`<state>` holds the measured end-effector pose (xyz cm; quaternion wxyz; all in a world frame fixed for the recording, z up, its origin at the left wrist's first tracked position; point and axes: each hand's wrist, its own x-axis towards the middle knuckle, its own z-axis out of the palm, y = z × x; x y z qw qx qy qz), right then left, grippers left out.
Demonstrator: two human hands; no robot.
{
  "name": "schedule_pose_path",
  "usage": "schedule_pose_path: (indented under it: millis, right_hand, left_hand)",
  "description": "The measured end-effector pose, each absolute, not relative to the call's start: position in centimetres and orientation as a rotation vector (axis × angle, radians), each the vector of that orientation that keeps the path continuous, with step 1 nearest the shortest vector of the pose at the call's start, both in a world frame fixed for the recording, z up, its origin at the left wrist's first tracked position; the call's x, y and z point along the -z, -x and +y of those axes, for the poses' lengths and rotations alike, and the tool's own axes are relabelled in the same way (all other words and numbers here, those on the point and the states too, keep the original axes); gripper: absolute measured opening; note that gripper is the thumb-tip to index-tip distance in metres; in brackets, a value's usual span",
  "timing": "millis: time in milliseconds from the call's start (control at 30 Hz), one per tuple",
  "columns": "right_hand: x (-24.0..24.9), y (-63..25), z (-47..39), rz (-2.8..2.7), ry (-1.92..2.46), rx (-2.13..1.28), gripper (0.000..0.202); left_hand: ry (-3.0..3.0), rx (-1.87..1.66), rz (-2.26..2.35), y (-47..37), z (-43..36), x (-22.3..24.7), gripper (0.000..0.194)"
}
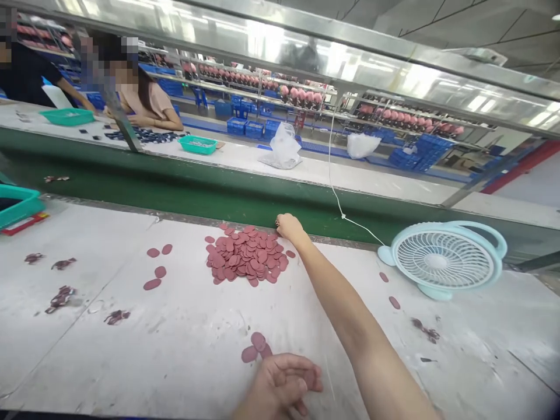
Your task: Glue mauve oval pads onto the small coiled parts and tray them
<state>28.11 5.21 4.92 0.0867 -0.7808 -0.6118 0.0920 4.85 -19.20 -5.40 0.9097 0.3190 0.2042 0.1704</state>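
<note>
My left hand (273,388) is low in the middle of the view, fingers curled around a maroon oval piece (310,380) that shows partly between them. Just beyond it, a few more ovals (258,340) lie overlapping on the white tabletop (184,350). My right arm stretches forward, and my right hand (289,226) is closed at the table's far edge, over the border of the green belt (219,204). What its fingers hold, if anything, is too small to make out. Left of that hand spreads a large heap of maroon ovals (247,256).
A light blue fan (437,261) stands at right, its white cord (333,181) hanging from above. Dark red scraps (61,298) and loose ovals (153,252) lie around. A teal tray (20,207) is at left. Across the belt, two people sit near another teal tray (199,151).
</note>
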Motion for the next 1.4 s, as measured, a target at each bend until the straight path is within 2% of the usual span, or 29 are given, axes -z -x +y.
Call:
schedule_pose_path:
  millis: [233,400,533,700,900,1067,1167,1300,1400]
  right_hand:
    - [-5.2,-31.1,-7.3,-1.736,2.402,-0.309,0.025]
    - [-2.2,-30.1,-17.9,-1.55,2.483,-0.317,0.015]
    - [0.2,-27.9,-23.0,-1.439,2.436,-0.306,0.021]
    - [1.2,-28.1,-25.4,-1.369,2.371,-0.318,0.025]
    - [0.3,-28.8,-26.6,-1.31,2.396,-0.162,0.041]
    - [-0.5,-26.4,-28.2,-1.558,2.264,-0.3,0.025]
    - [-0.1,-26.0,-28.2,-1.605,2.202,-0.373,0.024]
    - [-0.3,-24.6,-28.9,-1.44,2.146,-0.292,0.018]
    - [-1.3,-21.6,-30.7,-1.106,1.876,-0.468,0.013]
  left_hand:
    - [-0.71,-0.321,0.456,-4.1,-19.3,3.2,0.039]
    - [-0.73,-0.279,0.399,-3.8,-19.2,3.4,0.031]
    - [-0.762,-0.292,0.402,-3.8,-19.3,3.6,0.029]
    - [-0.807,-0.303,0.418,-3.7,-19.3,4.2,0.03]
    - [-0.807,-0.352,0.433,-3.4,-19.5,4.7,0.026]
    - [-0.748,-0.385,0.449,-3.5,-19.4,4.3,0.023]
    - [-0.676,-0.399,0.465,-3.4,-19.3,4.1,0.022]
    - [-0.622,-0.416,0.465,-2.9,-19.9,4.0,0.021]
    - [-0.611,-0.44,0.451,-2.6,-20.8,4.1,0.021]
